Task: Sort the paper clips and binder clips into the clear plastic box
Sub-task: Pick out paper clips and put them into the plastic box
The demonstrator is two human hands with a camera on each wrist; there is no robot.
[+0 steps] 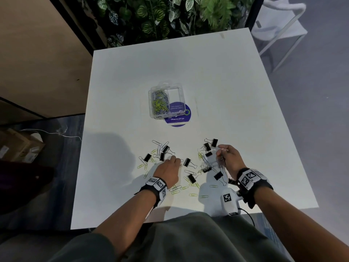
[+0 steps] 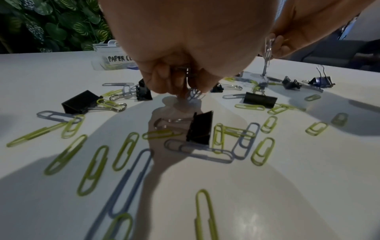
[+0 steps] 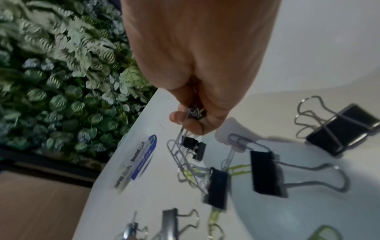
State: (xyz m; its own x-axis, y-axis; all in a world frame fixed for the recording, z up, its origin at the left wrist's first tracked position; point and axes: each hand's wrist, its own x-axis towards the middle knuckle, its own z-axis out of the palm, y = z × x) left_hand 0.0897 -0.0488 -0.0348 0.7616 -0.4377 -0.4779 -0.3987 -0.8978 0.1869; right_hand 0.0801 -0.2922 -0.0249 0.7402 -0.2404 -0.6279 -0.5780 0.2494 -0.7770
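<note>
The clear plastic box (image 1: 167, 100) stands mid-table; its left compartment holds grey and green paper clips, its right one looks empty. Loose paper clips (image 2: 92, 168) and black binder clips (image 1: 187, 162) lie scattered on the near table. My left hand (image 1: 174, 159) is down on the table, its curled fingers pinching a grey paper clip (image 2: 194, 95) against the surface. To the right, my right hand (image 1: 220, 151) is lifted slightly and grips a bunch of paper clips (image 3: 194, 112), with a tangled strand hanging toward the binder clips (image 3: 265, 172) below.
A round purple sticker (image 1: 178, 118) lies partly under the box. A white device with a marker (image 1: 229, 201) sits at the table's front edge by my right wrist. Leafy plants (image 1: 160, 16) stand behind the table, and a white chair (image 1: 279, 25) at the far right.
</note>
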